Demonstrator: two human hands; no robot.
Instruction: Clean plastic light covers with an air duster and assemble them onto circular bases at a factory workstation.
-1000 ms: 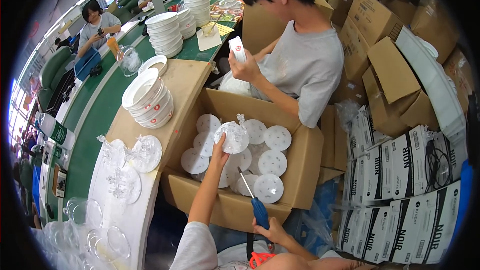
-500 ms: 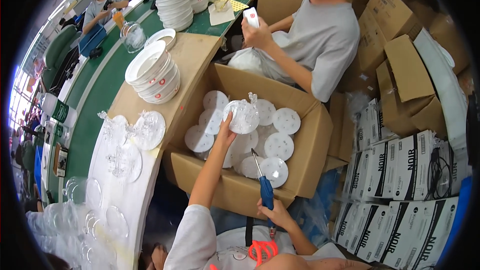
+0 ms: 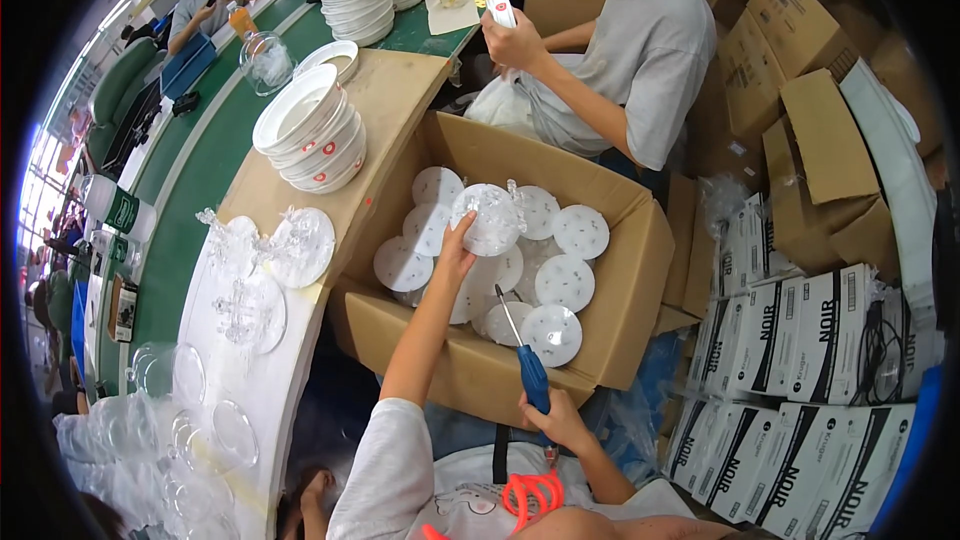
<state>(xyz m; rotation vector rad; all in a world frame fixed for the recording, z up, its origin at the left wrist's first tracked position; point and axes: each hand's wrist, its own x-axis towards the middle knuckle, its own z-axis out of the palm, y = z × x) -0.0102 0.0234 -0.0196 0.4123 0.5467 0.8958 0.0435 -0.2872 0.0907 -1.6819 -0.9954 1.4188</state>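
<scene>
My left hand (image 3: 459,244) grips the edge of a round white disc with clear plastic parts on it (image 3: 487,219), holding it over an open cardboard box (image 3: 455,377). Inside the box lie several white round discs (image 3: 564,282) with small dark marks. A blue power screwdriver (image 3: 533,376) is in my right hand (image 3: 562,421), near the box's front edge. Its long metal shaft slants up and left over the discs, apart from the held one. An orange coiled hose (image 3: 530,502) hangs at its lower end.
Left of the box, a curved table (image 3: 300,360) bears disc assemblies with clear parts (image 3: 298,247) and a leaning stack of white round pieces (image 3: 312,130). Clear covers (image 3: 235,432) lie nearer. A co-worker (image 3: 640,60) sits beyond the box. Stacked cartons (image 3: 790,340) stand at right.
The held disc has turned, showing more of its face, and its clear part has shifted right. The screwdriver's tip has moved slightly up and left. The whole view has shifted a little.
</scene>
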